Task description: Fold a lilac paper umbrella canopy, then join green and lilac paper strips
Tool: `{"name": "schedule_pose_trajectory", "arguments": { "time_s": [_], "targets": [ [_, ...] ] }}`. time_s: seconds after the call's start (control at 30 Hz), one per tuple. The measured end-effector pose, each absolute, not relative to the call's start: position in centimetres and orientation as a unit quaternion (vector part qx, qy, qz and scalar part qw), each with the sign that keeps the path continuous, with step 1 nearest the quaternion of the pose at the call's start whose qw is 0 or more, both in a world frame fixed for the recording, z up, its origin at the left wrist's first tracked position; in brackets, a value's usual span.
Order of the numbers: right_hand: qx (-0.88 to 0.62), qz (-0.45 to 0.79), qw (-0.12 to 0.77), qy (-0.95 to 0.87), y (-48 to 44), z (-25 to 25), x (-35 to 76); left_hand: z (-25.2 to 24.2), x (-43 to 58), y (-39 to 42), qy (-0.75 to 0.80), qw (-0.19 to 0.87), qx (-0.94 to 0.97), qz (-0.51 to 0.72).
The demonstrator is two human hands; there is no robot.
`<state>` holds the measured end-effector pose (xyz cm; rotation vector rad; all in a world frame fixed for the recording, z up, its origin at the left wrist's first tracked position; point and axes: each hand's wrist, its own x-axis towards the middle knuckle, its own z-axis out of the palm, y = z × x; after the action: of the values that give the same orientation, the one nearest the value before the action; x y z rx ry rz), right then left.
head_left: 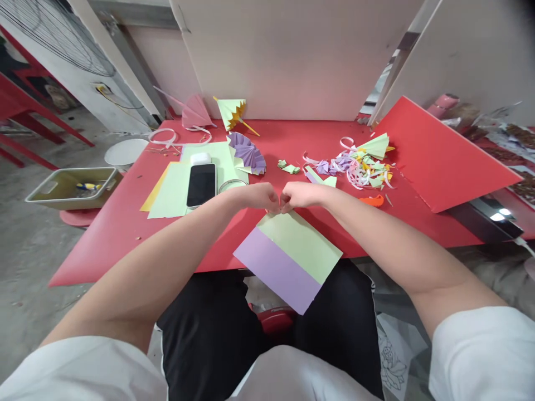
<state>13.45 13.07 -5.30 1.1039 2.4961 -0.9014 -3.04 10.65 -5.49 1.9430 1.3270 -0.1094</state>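
Note:
A two-toned sheet of paper, light green on one part and purple on the other, slants over the table's front edge above my lap. My left hand and my right hand meet at its far corner, fingers pinched on the paper. Just what the fingertips do there is hidden by the hands. A roll of tape lies close to my left hand, partly behind the wrist. Beyond my right hand rest green and purple paper pieces.
On the red table are a phone, green sheets, a purple pleated fan, small paper umbrellas, a heap of paper scraps and an orange cutter. A red board leans at the right.

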Motion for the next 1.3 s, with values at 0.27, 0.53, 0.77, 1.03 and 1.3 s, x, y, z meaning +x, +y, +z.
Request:
{"name": "schedule_pose_trajectory", "arguments": {
  "time_s": [0.27,0.53,0.77,1.03,1.3],
  "targets": [
    [0.409,-0.33,0.147,0.838,12.7,-5.7,13.3,-6.1,-2.6,10.4,0.52,0.406,0.749,-0.067],
    [0.428,-0.331,0.141,0.829,12.2,-6.4,13.6,-6.2,-2.3,10.0,0.512,0.428,0.741,-0.071],
    [0.436,-0.336,0.116,0.827,11.4,-6.6,14.2,-6.1,-2.1,9.4,0.498,0.454,0.736,-0.067],
    [0.388,-0.403,0.147,0.816,11.0,-5.7,14.5,-6.4,-1.7,8.6,0.506,0.446,0.735,-0.071],
    [0.37,-0.38,0.155,0.834,10.9,-5.9,14.7,-6.2,-2.0,8.5,0.484,0.459,0.74,-0.084]
  ]
}}
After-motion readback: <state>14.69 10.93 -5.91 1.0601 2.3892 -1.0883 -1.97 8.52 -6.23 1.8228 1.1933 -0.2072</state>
